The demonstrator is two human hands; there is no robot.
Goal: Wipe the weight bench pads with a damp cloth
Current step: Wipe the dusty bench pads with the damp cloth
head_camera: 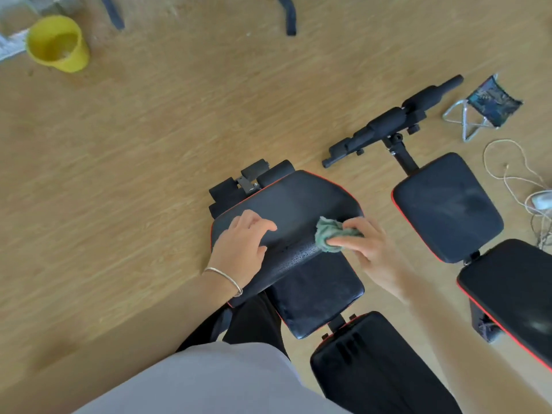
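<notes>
Left hand [242,246]: lies flat on the near-left part of the pad [295,201], fingers loose and spread, gripping nothing. It seems to be steadying the pad.

Pad: black with a red edge, tilted over the bench frame. A band across its near part, between the two hands, looks beaded with moisture. The far part looks dull and probably unwiped.

Cloth [331,234]: green, bunched into a wad, sitting on the pad's right side.

Right hand [367,246]: fingers and thumb curl round the cloth and press it to the pad.

Doing it well, as I judge it: open the wad out flatter for more contact. Work in overlapping passes from the wet band toward the far edge and along the red piping. Keep the left hand bracing. A second bench [448,204] to the right has pads that look undone.

Container: yellow bucket [58,43], far left on the floor [179,115], well apart from the bench. Something pale shows inside, but I cannot tell whether it is water.
</notes>
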